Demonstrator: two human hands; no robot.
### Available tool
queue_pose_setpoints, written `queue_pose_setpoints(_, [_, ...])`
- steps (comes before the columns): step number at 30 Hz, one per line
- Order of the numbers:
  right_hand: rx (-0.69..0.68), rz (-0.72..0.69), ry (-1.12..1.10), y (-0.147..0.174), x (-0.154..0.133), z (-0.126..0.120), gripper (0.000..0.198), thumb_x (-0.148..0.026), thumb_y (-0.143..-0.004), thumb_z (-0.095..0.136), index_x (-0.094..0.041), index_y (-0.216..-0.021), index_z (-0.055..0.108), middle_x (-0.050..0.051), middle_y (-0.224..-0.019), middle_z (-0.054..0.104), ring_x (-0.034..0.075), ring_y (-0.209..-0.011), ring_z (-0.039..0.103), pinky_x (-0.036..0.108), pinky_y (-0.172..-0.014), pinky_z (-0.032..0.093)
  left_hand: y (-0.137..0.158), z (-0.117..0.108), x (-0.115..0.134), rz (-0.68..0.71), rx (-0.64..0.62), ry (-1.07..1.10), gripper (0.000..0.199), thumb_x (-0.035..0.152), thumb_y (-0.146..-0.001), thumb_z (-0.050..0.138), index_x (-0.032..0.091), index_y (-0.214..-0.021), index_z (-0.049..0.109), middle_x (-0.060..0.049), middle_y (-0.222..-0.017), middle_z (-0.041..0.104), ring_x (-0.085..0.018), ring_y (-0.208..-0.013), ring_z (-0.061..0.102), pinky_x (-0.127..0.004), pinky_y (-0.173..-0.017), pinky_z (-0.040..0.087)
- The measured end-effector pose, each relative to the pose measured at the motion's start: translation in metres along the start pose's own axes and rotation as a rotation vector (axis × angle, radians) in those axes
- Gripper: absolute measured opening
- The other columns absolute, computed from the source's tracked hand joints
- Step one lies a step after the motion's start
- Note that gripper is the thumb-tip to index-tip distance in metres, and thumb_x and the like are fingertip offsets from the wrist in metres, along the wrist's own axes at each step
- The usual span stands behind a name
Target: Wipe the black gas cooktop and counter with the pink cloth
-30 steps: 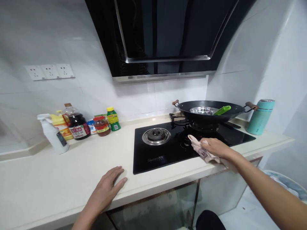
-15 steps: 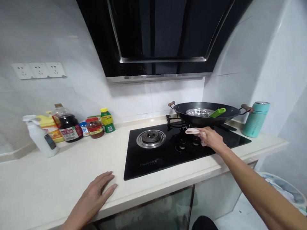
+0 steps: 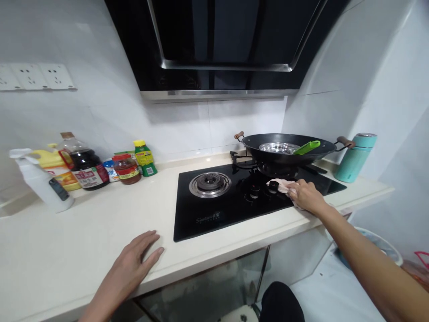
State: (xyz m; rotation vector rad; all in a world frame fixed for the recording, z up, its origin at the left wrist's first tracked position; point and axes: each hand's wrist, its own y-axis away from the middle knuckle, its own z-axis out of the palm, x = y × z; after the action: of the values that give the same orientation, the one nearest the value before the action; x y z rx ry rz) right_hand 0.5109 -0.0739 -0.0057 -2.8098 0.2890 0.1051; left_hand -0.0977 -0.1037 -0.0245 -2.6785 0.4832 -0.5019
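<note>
My right hand [image 3: 306,196] is closed on a pale pink cloth [image 3: 283,185], pressing it onto the black glass gas stove [image 3: 231,215] just right of the control knobs [image 3: 254,192]. Part of the cloth lies behind the right knob, and the rest is under my fingers. My left hand [image 3: 132,261] rests on the cream countertop [image 3: 100,237] near its front edge, fingers apart and holding nothing. Over the stove's right burner sits a black wok [image 3: 284,156], with a steel bowl-like piece [image 3: 276,147] and a green-handled utensil [image 3: 306,147] in it.
A teal flask [image 3: 355,158] stands right of the wok. Along the left wall are a white spray bottle [image 3: 43,181], a dark sauce bottle [image 3: 85,165], a red-lidded jar [image 3: 126,169] and a green bottle [image 3: 145,158]. A black range hood [image 3: 217,40] overhangs the stove.
My right hand has moved the cloth right and toward the stove's front edge, from behind the knobs to beside them. My left hand has stayed on the countertop. The view has tilted slightly down.
</note>
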Motion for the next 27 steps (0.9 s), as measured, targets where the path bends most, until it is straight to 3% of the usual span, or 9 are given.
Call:
queue_pose_setpoints(4, [0.046,-0.034,0.027,0.047,-0.019,-0.007,0.047,-0.036,-0.098,0.041,-0.017,-0.133,0.066,0.020,-0.114,0.057,0.037,-0.112,0.048,0.051,-0.098,0.037,0.002,0.000,0.004,-0.029,-0.016,0.004,0.056,0.068,-0.090,0.053,0.025,-0.122,0.073,-0.007,-0.133,0.070,-0.031,-0.126,0.063,-0.046,-0.110,0.050])
queue_pose_setpoints(7, [0.073,-0.058,-0.010,0.071,-0.053,-0.011,0.045,-0.037,-0.098,0.043,-0.021,-0.133,0.066,0.017,-0.114,0.056,0.032,-0.102,0.050,0.044,-0.091,0.041,0.003,0.000,0.004,-0.036,-0.005,0.003,0.058,0.067,-0.091,0.051,0.024,-0.124,0.072,-0.008,-0.132,0.070,-0.031,-0.126,0.063,-0.047,-0.110,0.050])
queue_pose_setpoints(15, [0.041,-0.377,-0.195,0.109,-0.210,-0.016,0.032,-0.037,-0.095,0.055,-0.033,-0.124,0.068,0.008,-0.112,0.056,0.024,-0.099,0.050,0.033,-0.081,0.041,0.002,0.003,-0.002,-0.032,-0.008,-0.005,0.053,0.063,-0.093,0.053,0.024,-0.123,0.072,-0.008,-0.136,0.068,-0.031,-0.127,0.063,-0.048,-0.111,0.050])
queue_pose_setpoints(18, [-0.030,-0.500,-0.447,0.116,-0.258,-0.019,0.028,-0.033,-0.091,0.058,-0.029,-0.117,0.070,0.007,-0.110,0.057,0.025,-0.101,0.051,0.035,-0.084,0.041,0.003,0.004,-0.002,-0.024,-0.002,0.001,0.053,0.062,-0.092,0.054,0.024,-0.123,0.073,-0.008,-0.137,0.068,-0.031,-0.127,0.063,-0.048,-0.112,0.049])
queue_pose_setpoints(22, [-0.176,-0.530,-0.849,0.085,-0.285,-0.022,0.023,-0.032,-0.089,0.061,-0.026,-0.108,0.072,0.003,-0.104,0.065,0.020,-0.094,0.060,0.032,-0.086,0.045,0.006,0.005,-0.003,-0.008,0.012,0.001,0.054,0.062,-0.093,0.052,0.023,-0.124,0.073,-0.009,-0.135,0.069,-0.031,-0.126,0.064,-0.049,-0.110,0.050])
queue_pose_setpoints(27, [-0.124,-0.383,-0.967,-0.010,-0.269,-0.019,0.022,-0.031,-0.098,0.053,-0.021,-0.111,0.068,0.002,-0.107,0.071,0.018,-0.100,0.065,0.033,-0.093,0.049,0.009,0.008,-0.005,-0.002,0.045,-0.010,0.051,0.061,-0.093,0.053,0.026,-0.123,0.073,-0.007,-0.134,0.070,-0.031,-0.125,0.064,-0.049,-0.109,0.052])
